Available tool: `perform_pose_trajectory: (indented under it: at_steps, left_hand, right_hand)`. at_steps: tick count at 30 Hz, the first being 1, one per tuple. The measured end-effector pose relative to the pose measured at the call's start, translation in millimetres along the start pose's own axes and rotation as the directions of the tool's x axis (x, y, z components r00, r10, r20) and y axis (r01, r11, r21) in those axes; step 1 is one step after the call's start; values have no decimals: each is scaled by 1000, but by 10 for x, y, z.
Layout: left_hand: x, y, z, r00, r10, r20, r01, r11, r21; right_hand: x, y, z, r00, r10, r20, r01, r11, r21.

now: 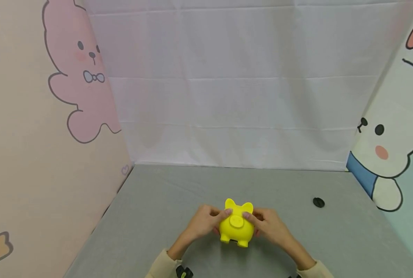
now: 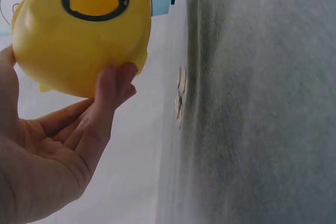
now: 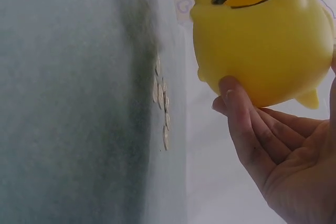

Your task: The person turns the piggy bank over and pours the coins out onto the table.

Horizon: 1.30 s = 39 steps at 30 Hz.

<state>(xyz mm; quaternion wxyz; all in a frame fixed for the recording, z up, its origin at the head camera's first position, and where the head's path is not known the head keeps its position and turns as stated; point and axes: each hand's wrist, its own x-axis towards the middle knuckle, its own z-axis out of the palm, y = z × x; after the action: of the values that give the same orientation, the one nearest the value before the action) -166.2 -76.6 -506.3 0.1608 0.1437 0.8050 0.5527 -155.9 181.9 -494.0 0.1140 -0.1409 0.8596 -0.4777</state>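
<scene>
1. Grey counter [image 1: 151,216]: back edge meets a white cloth backdrop [image 1: 234,88]; left edge runs along a beige wall [image 1: 29,162], right edge along a wall with a white cartoon figure [image 1: 383,154].
2. Room: bare grey surface spreads on both sides of the forearms and behind the piggy bank [image 1: 236,229] to the backdrop.
3. Position: piggy bank is held up off the counter, near the front middle, between the hands.
4. Hands: left hand [image 1: 203,222] and right hand [image 1: 271,226] both grasp it, thumbs on its face, fingers at its sides.
5. Appearance: bright yellow, rounded, raised oval snout; underside opening with black rim [image 2: 95,18].
6. Counts: one piggy bank, two ears; one black disc [image 1: 319,202], well apart, towards the right edge; at least six coins [image 3: 160,97] on the counter, partly overlapping, exact number unclear.
</scene>
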Motion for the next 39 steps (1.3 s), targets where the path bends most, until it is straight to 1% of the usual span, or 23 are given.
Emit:
perform_pose_trajectory:
  at_steps: [2, 5, 7, 9, 11, 12, 13, 14, 15, 17, 18, 19, 20, 24, 25, 27, 29, 30, 31, 32, 35, 37, 39]
  left_hand:
    - [-4, -9, -17, 1000, 18, 6, -18, 1000, 12]
    - [-15, -16, -45, 999, 53, 8, -54, 998, 39]
    - [-23, -8, -60, 996, 90, 4, -90, 993, 79]
    - [-27, 3, -60, 991, 131, 1, -130, 985, 113]
    - [-35, 7, -46, 984, 177, -13, -173, 974, 143]
    - [-39, 7, -38, 977, 211, -21, -206, 968, 146]
    - [-41, 1, -31, 966, 257, -32, -249, 956, 155]
    - [-43, -7, -24, 949, 311, -49, -298, 938, 176]
    - [-44, -15, -19, 928, 365, -66, -347, 917, 199]
    - [-35, -28, -13, 879, 466, -100, -431, 866, 253]
    - [-27, -32, -13, 853, 509, -112, -464, 840, 283]
    - [-19, -36, -14, 835, 536, -122, -482, 821, 306]
    - [-14, -39, -15, 828, 546, -130, -488, 815, 313]
    - [-17, -61, -7, 827, 546, -133, -489, 817, 306]
    - [-22, -72, -6, 822, 553, -135, -494, 811, 312]
    - [-33, -98, -8, 795, 590, -141, -518, 782, 346]
    - [-28, -116, -10, 768, 623, -149, -539, 754, 375]
    - [-23, -121, -10, 760, 632, -153, -545, 748, 380]
    - [-16, -126, -10, 755, 637, -155, -550, 745, 378]
    - [-11, -129, -10, 757, 635, -155, -551, 747, 370]
    - [-6, -126, -13, 784, 603, -148, -536, 778, 328]
    - [-17, -126, -9, 807, 571, -148, -517, 805, 291]
    - [-29, -118, -4, 837, 526, -153, -488, 843, 228]
  right_hand:
    - [-8, -3, -16, 1000, -26, -11, 26, 999, -36]
    - [-24, 12, -41, 990, -135, -31, 131, 986, -100]
    - [-26, 29, -50, 974, -222, -45, 215, 967, -136]
    - [-23, 51, -47, 954, -294, -57, 283, 947, -149]
    - [-21, 68, -36, 936, -343, -77, 328, 931, -159]
    - [-20, 76, -28, 923, -374, -94, 354, 919, -176]
    - [-17, 83, -20, 906, -408, -111, 382, 903, -195]
    - [-14, 88, -13, 886, -446, -130, 413, 884, -219]
    - [-10, 90, -7, 863, -482, -149, 440, 864, -245]
    - [6, 97, 5, 817, -547, -183, 483, 822, -301]
    - [15, 98, 8, 795, -573, -197, 499, 804, -325]
    - [26, 97, 12, 781, -590, -205, 509, 791, -339]
    - [34, 95, 17, 771, -600, -212, 516, 784, -344]
    - [35, 99, 36, 751, -623, -220, 538, 770, -343]
    - [32, 101, 42, 741, -634, -222, 549, 762, -343]
    - [25, 100, 50, 721, -655, -225, 570, 746, -344]
    - [20, 86, 48, 716, -659, -230, 575, 743, -342]
    - [21, 77, 41, 717, -657, -233, 570, 745, -347]
    - [21, 65, 33, 721, -652, -235, 564, 749, -348]
    - [20, 52, 26, 730, -642, -233, 553, 756, -349]
    - [18, 30, 9, 761, -610, -219, 514, 774, -369]
    - [10, 35, -1, 783, -590, -196, 500, 785, -366]
    - [1, 52, -13, 810, -562, -170, 484, 803, -349]
